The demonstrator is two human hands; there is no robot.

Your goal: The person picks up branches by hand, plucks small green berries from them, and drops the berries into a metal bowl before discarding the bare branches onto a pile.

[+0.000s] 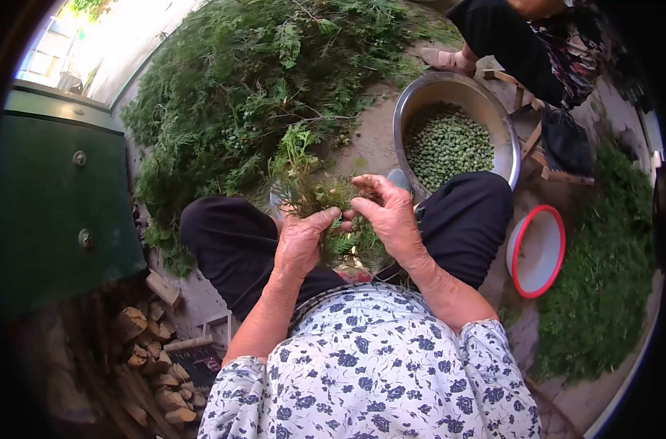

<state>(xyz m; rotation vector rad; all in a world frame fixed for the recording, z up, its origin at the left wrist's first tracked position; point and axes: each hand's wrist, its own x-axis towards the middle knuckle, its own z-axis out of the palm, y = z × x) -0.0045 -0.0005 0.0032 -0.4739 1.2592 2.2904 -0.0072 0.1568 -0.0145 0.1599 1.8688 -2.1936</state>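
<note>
Evergreen sprig (314, 192), feathery, bushy, with fine branching foliage. Colour mixed: green, with yellowish and brownish patches toward middle. Held in hand, centre of scene, gripped toward near right side. Loose foliage fans out toward far left. Near end partly covered by grip; exact outline against greenery behind hard to tell.

Dark green panel (47, 197), 2 fittings (80, 157), bright wall (139, 44), brownish floor (369, 146)

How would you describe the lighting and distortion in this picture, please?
In the head view, glare washes out the pale wall; rounded black borders darken the green panel's left side; the metal basin gleams inside; left hand and right hand look fairly sharp.
</note>
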